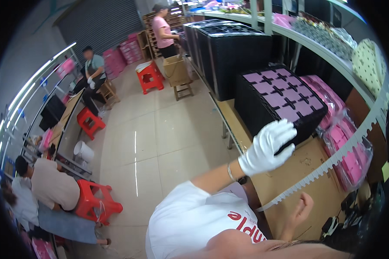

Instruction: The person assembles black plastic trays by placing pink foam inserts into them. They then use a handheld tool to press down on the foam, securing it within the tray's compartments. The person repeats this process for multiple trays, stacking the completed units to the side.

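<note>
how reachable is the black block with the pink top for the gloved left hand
Likely yes: the left hand, open, overlaps the near edge of the black block in this view, with nothing visible between; whether they touch can't be told.

A head-worn fisheye looks down on the workbench (quite near) and tiled floor; rim detail seems uncertain.

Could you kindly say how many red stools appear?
3: a red stool by the cardboard box, another near the bucket, one by the beige-shirted person; others may be hidden.
</note>
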{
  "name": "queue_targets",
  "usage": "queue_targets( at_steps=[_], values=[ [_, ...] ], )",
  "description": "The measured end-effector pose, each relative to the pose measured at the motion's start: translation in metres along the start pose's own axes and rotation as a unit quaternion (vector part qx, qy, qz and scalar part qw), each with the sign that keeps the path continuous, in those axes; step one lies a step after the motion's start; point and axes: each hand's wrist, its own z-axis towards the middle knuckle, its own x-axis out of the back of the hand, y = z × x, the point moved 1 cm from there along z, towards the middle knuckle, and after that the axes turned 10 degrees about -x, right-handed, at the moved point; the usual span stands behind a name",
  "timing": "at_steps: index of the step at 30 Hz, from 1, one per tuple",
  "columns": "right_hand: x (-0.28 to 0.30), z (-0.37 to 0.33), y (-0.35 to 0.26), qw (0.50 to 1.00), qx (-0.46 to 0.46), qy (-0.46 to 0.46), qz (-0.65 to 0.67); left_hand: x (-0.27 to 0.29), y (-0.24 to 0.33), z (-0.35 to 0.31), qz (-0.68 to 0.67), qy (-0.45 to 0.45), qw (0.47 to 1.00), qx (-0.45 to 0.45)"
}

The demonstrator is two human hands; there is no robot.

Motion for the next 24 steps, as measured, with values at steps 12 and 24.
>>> queue_targets(
  at_steps=[12, 24],
  values=[
    [-0.101, -0.030, -0.083, 0.959, 0.185, -0.204, 0.068, 0.033, 0.036, -0.037, 0.059, 0.112, 0.991, 0.043],
    [-0.119, -0.011, -0.113, 0.975, 0.105, -0.197, -0.001, 0.034, -0.014, -0.053, -0.029, 0.057, 0.988, 0.139]
  ],
)
